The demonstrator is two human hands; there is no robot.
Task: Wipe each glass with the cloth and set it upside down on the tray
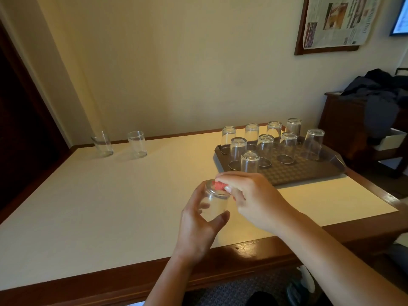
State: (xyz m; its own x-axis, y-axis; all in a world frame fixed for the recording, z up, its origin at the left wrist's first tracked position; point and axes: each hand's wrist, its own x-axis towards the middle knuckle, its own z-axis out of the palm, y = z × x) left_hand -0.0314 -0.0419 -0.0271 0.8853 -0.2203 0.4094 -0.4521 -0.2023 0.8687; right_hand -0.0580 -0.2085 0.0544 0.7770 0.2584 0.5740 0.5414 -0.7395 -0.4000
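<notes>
Cream table (110, 206); left hand (198, 226) grips glass (213, 205), right hand (254, 199) pinches red cloth (218, 185).

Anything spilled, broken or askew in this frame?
Nothing stands out. Nine glasses stand upside down on the tray, two upright glasses wait at the table's far left, and the hands work the red cloth into the held glass.
</notes>
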